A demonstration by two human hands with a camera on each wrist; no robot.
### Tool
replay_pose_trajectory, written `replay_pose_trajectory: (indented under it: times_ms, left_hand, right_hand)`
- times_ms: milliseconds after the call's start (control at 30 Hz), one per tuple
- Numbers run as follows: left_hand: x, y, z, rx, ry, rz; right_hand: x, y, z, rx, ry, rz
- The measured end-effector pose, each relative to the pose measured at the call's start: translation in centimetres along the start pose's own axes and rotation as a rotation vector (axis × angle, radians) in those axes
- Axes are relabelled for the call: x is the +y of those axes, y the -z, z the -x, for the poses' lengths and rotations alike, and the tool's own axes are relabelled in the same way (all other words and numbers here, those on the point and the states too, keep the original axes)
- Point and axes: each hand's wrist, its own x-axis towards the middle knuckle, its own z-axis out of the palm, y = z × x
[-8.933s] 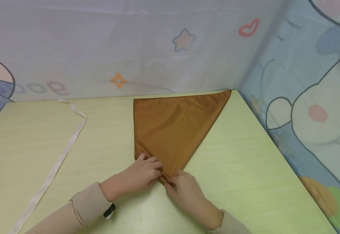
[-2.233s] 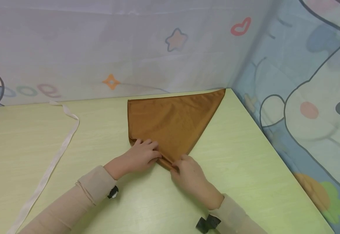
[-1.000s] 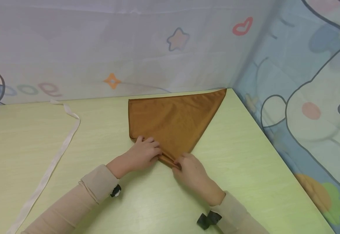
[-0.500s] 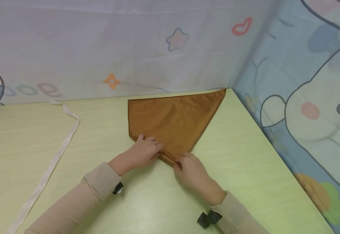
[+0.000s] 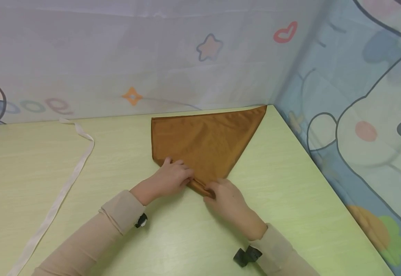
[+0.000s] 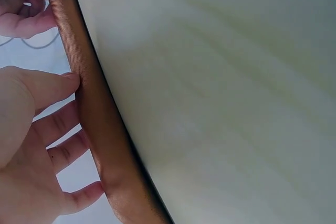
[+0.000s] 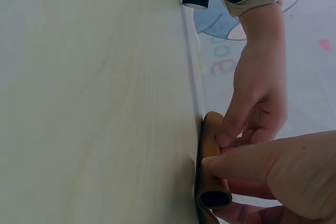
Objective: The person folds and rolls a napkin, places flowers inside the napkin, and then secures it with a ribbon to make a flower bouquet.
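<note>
Brown cloth (image 5: 203,142): triangle at far right of table (image 5: 290,184), near corner rolled farther up than before. Left hand (image 5: 172,178) and right hand (image 5: 226,199), fingers curled, grasp roll (image 7: 210,182); both shifted slightly farther.

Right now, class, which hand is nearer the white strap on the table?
Left. The left hand holds the cloth roll, on the side toward the strap; the right hand grips the roll's other end, farther away.

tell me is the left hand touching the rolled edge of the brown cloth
Touching. The left wrist view shows the left hand with fingertips pressed against the brown cloth roll.
</note>
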Motion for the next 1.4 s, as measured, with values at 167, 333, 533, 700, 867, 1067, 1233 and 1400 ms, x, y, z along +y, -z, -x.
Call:
replay_pose_trajectory:
  times_ms: [167,333,533,700,867,1067,1233,1400]
  left_hand:
    - [-0.3,-0.3,0.0,-0.01,-0.002,0.004]
    - [-0.5,-0.1,0.1,-0.051,-0.004,0.026]
    - [-0.6,-0.3,0.0,-0.014,-0.04,0.004]
    - [-0.7,-0.4,-0.2,-0.002,-0.054,0.011]
    - [-0.7,-0.4,-0.4,-0.035,-0.042,0.002]
    - [-0.8,-0.2,-0.7,-0.079,-0.017,0.026]
    - [-1.0,0.0,-0.9,-0.113,-0.001,0.057]
    - [-1.0,0.0,-0.9,-0.119,-0.001,0.062]
  right_hand:
    - [0.1,0.0,-0.2,-0.012,0.002,0.015]
    - [0.4,-0.1,-0.4,0.013,0.015,0.025]
    - [0.8,-0.2,-0.5,0.038,0.035,0.021]
    - [1.0,-0.3,-0.6,0.022,0.028,0.012]
    - [1.0,-0.2,-0.6,0.017,0.002,-0.01]
    - [0.9,0.1,-0.6,0.026,0.007,0.016]
    - [0.8,0.4,-0.8,0.002,-0.005,0.044]
    - [0.9,0.4,-1.1,0.015,0.008,0.055]
